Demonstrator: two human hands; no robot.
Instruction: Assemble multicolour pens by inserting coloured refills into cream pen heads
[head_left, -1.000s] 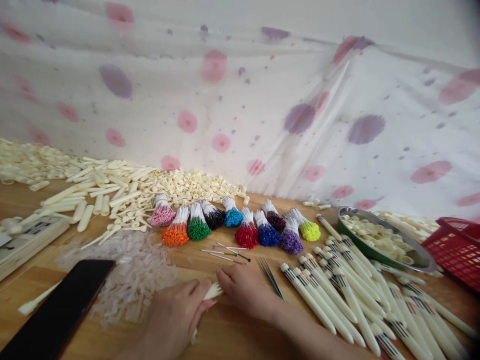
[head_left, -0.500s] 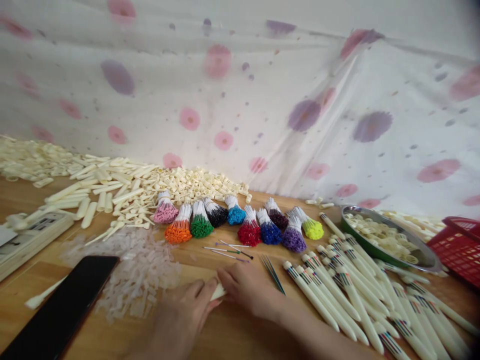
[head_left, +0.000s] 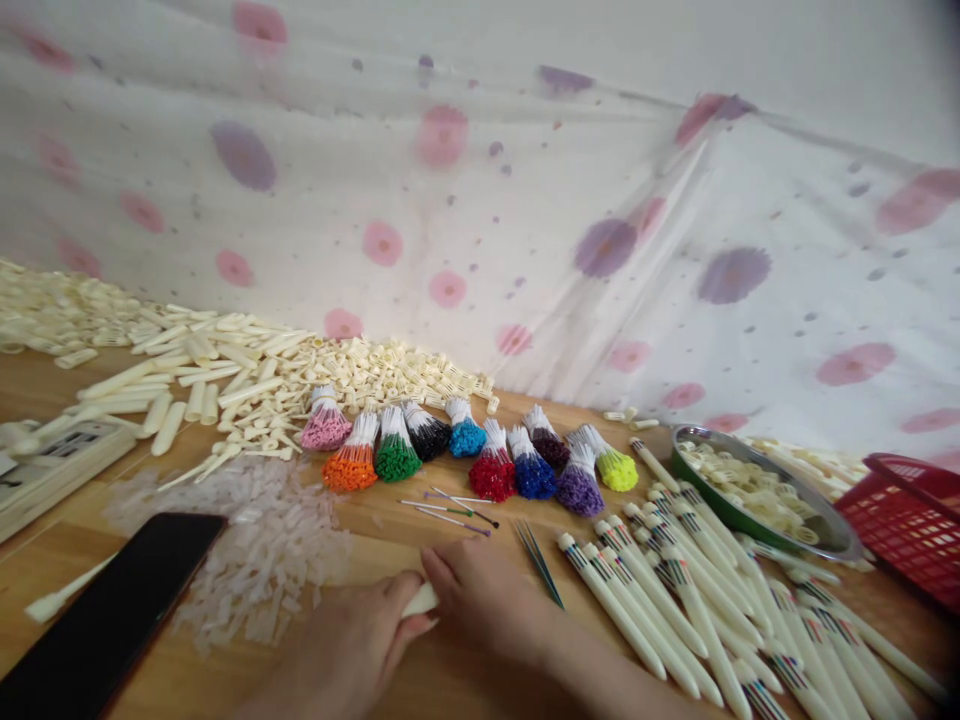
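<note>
My left hand (head_left: 352, 645) and my right hand (head_left: 484, 605) meet low in the middle of the view. Both are closed on a cream pen barrel (head_left: 420, 599), of which only a short piece shows between them. Just beyond my right hand lie a few loose thin refills (head_left: 450, 505) and a small bunch of dark refills (head_left: 538, 549). Behind those stands a row of refill bundles with coloured tips (head_left: 480, 455).
Assembled cream pens (head_left: 675, 590) are laid out at the right. A green bowl of cream rings (head_left: 757, 490) and a red basket (head_left: 907, 520) sit further right. A black phone (head_left: 112, 610), clear plastic bits (head_left: 262, 550), a power strip (head_left: 52, 465) and heaps of cream parts (head_left: 225, 365) are at the left.
Less of the cream barrel shows between my hands now than a second ago. The view has shifted slightly; the things on the wooden top have not moved.
</note>
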